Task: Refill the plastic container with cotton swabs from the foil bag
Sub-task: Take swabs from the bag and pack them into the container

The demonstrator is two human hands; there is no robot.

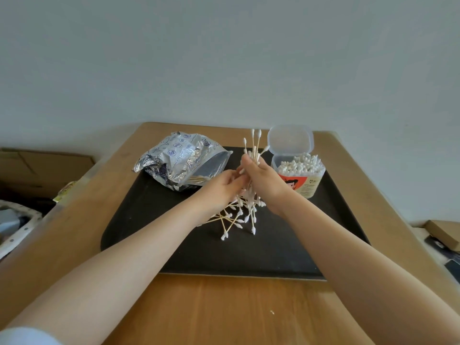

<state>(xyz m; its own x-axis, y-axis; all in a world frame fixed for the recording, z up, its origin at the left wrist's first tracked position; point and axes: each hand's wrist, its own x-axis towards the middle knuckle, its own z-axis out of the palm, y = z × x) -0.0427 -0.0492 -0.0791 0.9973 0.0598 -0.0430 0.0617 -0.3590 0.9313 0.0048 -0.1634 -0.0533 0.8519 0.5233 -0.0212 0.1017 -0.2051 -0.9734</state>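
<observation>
**Loose bundle of swabs poised over a nearly full container**

A person's right hand (258, 178) clasps an upright bundle of cotton swabs (254, 150) above the middle of the black tray (174, 235), its grip closed around the stems, while the left hand (224, 188) pinches at the same bundle from beside it. More swabs (234, 217) lie scattered on the tray under both hands. The plastic container (300, 179), lid flipped open, stands at the tray's far right corner, already crowded with white tips. The foil bag (179, 163) lies slumped at the far left, mouth toward the hands. The stems splay unevenly, so some could slide out of the grip in transit; pushing a ragged bundle into so little free space could bend sticks or spill them onto the counter (224, 310).
</observation>
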